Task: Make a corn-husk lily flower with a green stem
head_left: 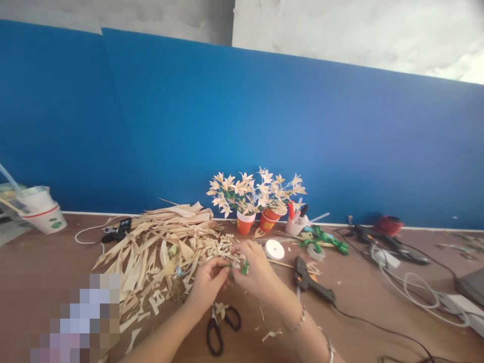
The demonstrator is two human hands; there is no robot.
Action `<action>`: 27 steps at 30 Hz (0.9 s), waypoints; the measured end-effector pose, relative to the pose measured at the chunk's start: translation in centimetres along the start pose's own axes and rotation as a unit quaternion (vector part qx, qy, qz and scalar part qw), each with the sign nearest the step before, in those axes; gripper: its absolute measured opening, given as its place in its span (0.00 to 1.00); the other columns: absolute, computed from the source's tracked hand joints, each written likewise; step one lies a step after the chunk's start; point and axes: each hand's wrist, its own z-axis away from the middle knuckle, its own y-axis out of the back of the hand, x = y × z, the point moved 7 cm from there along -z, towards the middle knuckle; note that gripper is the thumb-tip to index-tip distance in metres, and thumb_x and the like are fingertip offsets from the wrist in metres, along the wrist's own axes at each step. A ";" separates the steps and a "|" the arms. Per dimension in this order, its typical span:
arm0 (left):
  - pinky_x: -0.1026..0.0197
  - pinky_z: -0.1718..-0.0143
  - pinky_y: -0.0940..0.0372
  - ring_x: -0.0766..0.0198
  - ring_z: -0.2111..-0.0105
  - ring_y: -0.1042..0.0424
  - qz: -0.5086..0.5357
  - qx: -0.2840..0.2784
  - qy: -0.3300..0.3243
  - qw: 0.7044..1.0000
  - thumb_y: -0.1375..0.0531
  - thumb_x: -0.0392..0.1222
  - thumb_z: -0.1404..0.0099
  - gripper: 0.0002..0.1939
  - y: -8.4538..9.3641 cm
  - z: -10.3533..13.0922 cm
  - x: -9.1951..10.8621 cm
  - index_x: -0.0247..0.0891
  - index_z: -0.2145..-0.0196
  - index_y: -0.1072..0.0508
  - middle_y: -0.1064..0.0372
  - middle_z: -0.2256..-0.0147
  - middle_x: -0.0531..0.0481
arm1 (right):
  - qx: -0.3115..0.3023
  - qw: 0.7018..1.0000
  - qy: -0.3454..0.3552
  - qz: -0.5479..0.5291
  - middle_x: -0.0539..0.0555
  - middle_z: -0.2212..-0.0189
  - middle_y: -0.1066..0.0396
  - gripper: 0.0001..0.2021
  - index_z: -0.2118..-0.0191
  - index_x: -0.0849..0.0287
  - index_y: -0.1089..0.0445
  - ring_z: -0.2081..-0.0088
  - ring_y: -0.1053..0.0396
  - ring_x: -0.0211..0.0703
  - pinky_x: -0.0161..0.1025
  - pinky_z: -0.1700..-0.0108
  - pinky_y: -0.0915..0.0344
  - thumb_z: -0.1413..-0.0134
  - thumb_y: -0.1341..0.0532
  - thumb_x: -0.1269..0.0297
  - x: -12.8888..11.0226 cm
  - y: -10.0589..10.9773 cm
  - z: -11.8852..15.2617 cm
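Both hands [207, 285] are pinching a small green-trimmed piece [244, 267] near the bench's [363, 322] middle, and crowded fingertips could be crushing it.

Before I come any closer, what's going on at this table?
A person is working on a small green piece with both hands: the left hand and right hand meet around it, hiding much of it. Scissors lie just below the hands, and a glue gun lies to the right. Dry, pale strips are heaped on the left. Behind the hands, pale flowers stand in two red cups.
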 end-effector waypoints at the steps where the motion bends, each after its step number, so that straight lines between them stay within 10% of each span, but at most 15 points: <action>1: 0.66 0.81 0.40 0.69 0.83 0.38 0.013 0.006 0.014 1.000 0.39 0.44 0.47 0.09 0.1 -0.1 -0.3 0.35 0.72 0.31 0.36 0.84 0.56 | 0.016 0.999 0.028 0.025 0.54 0.60 0.35 0.17 0.61 0.56 0.35 0.56 0.39 0.47 0.44 0.54 0.42 0.60 0.44 0.78 -0.6 0.2 0.0; 16: 0.70 0.83 0.46 0.74 0.84 0.39 0.171 -0.014 0.123 0.978 0.36 0.44 0.49 0.13 -0.8 0.2 -0.9 0.36 0.77 0.36 0.35 0.80 0.57 | 0.019 0.980 0.093 0.177 0.54 0.54 0.34 0.12 0.64 0.56 0.34 0.52 0.43 0.48 0.45 0.53 0.47 0.54 0.43 0.78 -1.0 -1.7 0.1; 27: 0.69 0.84 0.44 0.71 0.86 0.40 0.038 -0.031 0.067 0.997 0.38 0.48 0.48 0.13 -0.5 -0.1 -0.4 0.36 0.75 0.33 0.38 0.86 0.58 | 0.009 0.994 0.062 0.088 0.53 0.60 0.33 0.08 0.71 0.57 0.32 0.56 0.40 0.47 0.43 0.54 0.45 0.59 0.41 0.77 -0.3 -0.8 -0.2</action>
